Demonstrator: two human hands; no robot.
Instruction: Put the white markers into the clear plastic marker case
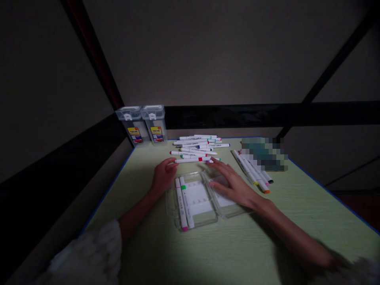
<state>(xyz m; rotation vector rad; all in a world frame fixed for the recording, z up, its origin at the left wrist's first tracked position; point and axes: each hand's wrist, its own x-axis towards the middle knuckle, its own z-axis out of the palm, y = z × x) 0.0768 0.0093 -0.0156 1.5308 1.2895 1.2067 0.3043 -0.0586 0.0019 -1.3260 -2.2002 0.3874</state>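
A clear plastic marker case (198,213) lies open on the pale green table (208,253). Two white markers (182,202) lie in its left side. My left hand (163,176) rests at the case's far left corner, fingers curled, its fingertips touching the end of a white marker with a red band (192,160). My right hand (230,182) lies flat over the case's right half, fingers stretched toward that same marker. A loose pile of white markers (198,144) sits just beyond both hands.
Two closed clear marker boxes (144,124) with yellow labels stand at the table's far left corner. A few more markers (252,172) lie to the right, beside a blurred dark object (264,154). Dark bars and a wall stand behind the table.
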